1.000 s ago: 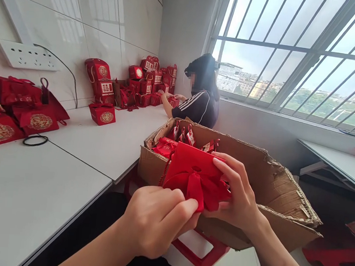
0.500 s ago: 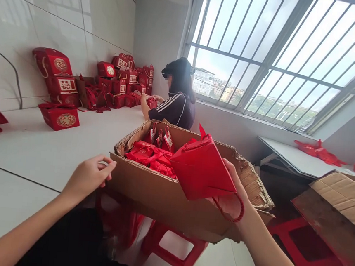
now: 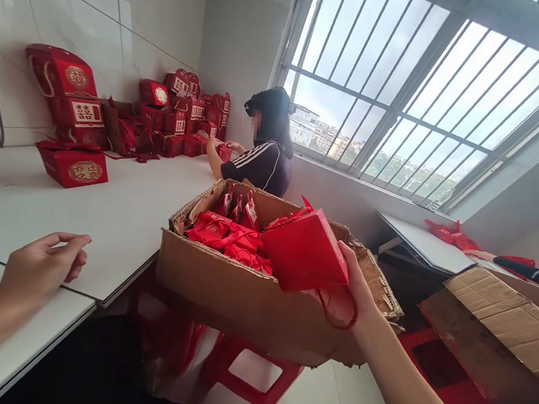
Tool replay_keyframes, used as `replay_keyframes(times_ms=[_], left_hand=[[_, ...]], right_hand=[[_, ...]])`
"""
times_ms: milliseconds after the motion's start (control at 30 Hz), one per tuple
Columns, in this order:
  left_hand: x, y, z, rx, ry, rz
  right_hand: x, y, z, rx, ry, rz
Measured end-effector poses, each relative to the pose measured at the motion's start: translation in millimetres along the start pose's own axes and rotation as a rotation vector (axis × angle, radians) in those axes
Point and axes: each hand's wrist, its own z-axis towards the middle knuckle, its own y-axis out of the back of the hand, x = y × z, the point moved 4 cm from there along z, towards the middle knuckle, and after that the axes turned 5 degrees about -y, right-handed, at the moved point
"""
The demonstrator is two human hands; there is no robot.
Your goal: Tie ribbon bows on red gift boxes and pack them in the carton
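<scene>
Fingers on the right hand are clamped on a red box that looks pretty much made up, rope and all, but it's held over the carton where other red pieces already lie, while the left hand's curl together by the white table.

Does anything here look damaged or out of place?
Yes, the cardboard box below the red gift box in the right hand looks worn: its rim is ragged and crumpled, most clearly at the right end. I see nothing spilled.
</scene>
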Motion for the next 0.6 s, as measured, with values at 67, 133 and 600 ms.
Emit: replay_keyframes(times_ms=[67, 133, 600], left_hand=[[-4.0, -2.0, -4.8, 0.037, 0.026, -0.012], [-5.7, -2.3, -7.7, 0.056, 0.048, -0.02], [5.0, -6.0, -9.6, 0.085, 0.024, 0.071]], right_hand=[[13.1, 8.1, 5.2, -0.107, 0.207, -0.202], [32.2, 18.2, 8.0, -0.274, 0.523, -0.502], [50.3, 47.8, 102.2, -0.148, 0.368, -1.592]])
